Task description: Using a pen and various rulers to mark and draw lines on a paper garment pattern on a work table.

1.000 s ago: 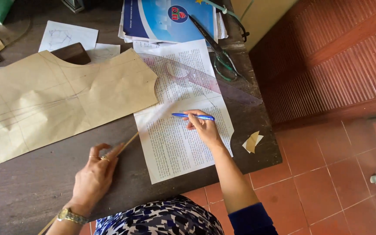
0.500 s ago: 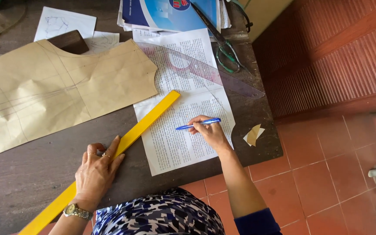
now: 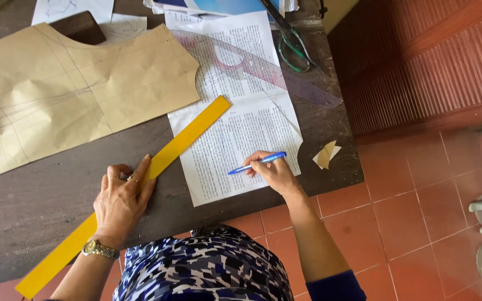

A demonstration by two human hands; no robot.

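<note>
- while the left hand [image 3: 119,199] lies flat with its fingers [image 3: 140,169] spread and pressing on the long yellow ruler [image 3: 124,195], the ruler stretches slantwise across the dark tabletop [image 3: 40,195], its upper end resting on the printed sheet [image 3: 235,111].
- the right hand [image 3: 277,174] has its fingers closed around a blue pen [image 3: 258,163], whose tip points left and sits over the lower part of that printed sheet.
- a gold wristwatch [image 3: 100,249] sits on the left wrist, and rings show on two of its fingers.
- just above the ruler lies a large brown paper pattern piece [image 3: 68,95] with pencilled lines and a curved neckline cut.
- a clear curved ruler [image 3: 263,69] rests across the upper part of the printed sheet, with green-handled scissors [image 3: 292,50] near its far end.
- a small scrap of brown paper [image 3: 326,154] lies near the tabletop's right edge.
- beyond that edge is red tiled floor [image 3: 408,223].
</note>
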